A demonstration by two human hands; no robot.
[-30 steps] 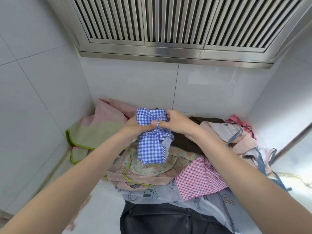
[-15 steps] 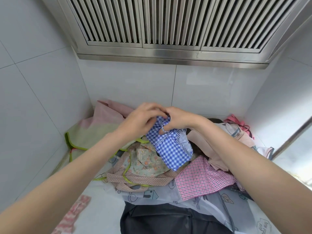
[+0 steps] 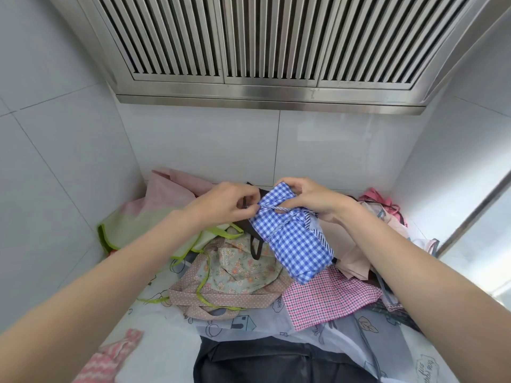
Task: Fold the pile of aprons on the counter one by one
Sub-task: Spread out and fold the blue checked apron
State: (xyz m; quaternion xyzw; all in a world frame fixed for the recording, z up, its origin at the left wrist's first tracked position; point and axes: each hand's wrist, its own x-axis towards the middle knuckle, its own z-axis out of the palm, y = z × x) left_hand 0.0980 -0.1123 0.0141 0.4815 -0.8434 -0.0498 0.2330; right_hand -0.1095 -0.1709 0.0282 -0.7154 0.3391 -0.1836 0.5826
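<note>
A folded blue-and-white checked apron [image 3: 296, 244] hangs tilted above the pile, with its striped strap wound round it. My right hand [image 3: 307, 199] grips the bundle at its top end. My left hand [image 3: 226, 204] pinches the end of the strap at the bundle's upper left corner. Below lies the pile of aprons: a floral one with dotted pink trim [image 3: 237, 272], a pink checked one [image 3: 329, 297], a pale green and pink one [image 3: 143, 219] at the back left, and beige and pink ones [image 3: 378, 217] at the right.
The white counter [image 3: 166, 352] sits in a tiled corner under a steel extractor hood [image 3: 262, 51]. A translucent printed apron [image 3: 345, 335] and a black one [image 3: 276, 366] lie at the front. A pink zigzag cloth [image 3: 107, 360] lies at the front left.
Both hands have shifted right with the bundle. My left hand, which covered the bundle's top, has drawn back to the left and now pinches the strap, pulled taut across the bundle.
</note>
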